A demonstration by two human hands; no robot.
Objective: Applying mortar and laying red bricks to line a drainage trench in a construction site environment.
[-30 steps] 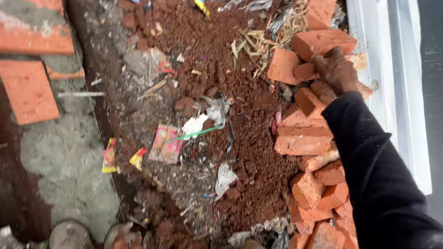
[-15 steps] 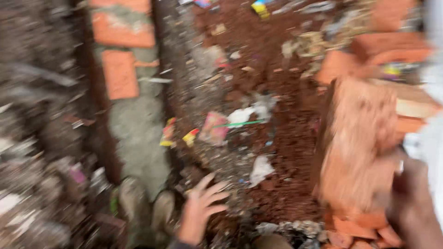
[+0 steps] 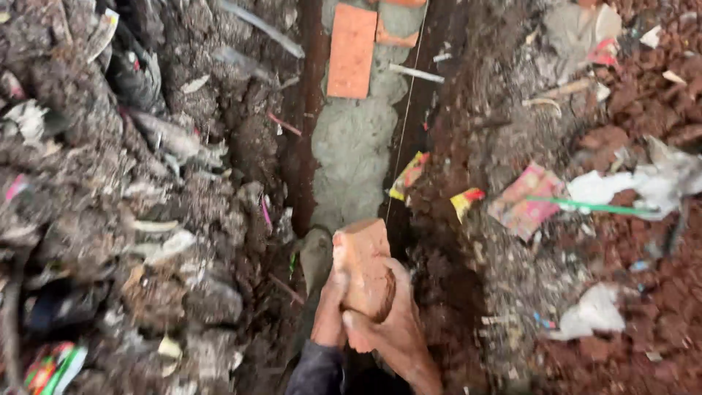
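- Leftmost, a heap of dark soil (image 3: 146, 205) mixed with rags, plastic scraps and litter banks up along the trench, as though thrown out of it to keep the channel free.
- Next, the narrow trench (image 3: 351, 161) runs away from the viewer, its floor covered with a grey mortar bed (image 3: 355, 146) that looks wet.
- At the far end of that bed a laid brick (image 3: 352, 50) lies flat on the mortar, long side along the trench, with a taut string line (image 3: 408, 102) running beside it, seemingly as a guide for straightness.
- Low in the middle, both hands carry a broken brick (image 3: 363, 267) just above the near end of the mortar bed, apart from the laid one.
- The left hand (image 3: 330, 311) has its fingers pressed against the brick's left side, steadying it.
- The right hand (image 3: 391, 329) cups the brick from below and the right, fingers clenched round its lower end, so the weight is shared between both.
- Further right, the reddish earth bank (image 3: 621, 241) is strewn with a yellow wrapper (image 3: 408, 174), a pink packet (image 3: 525, 201) and white paper scraps (image 3: 592, 314).
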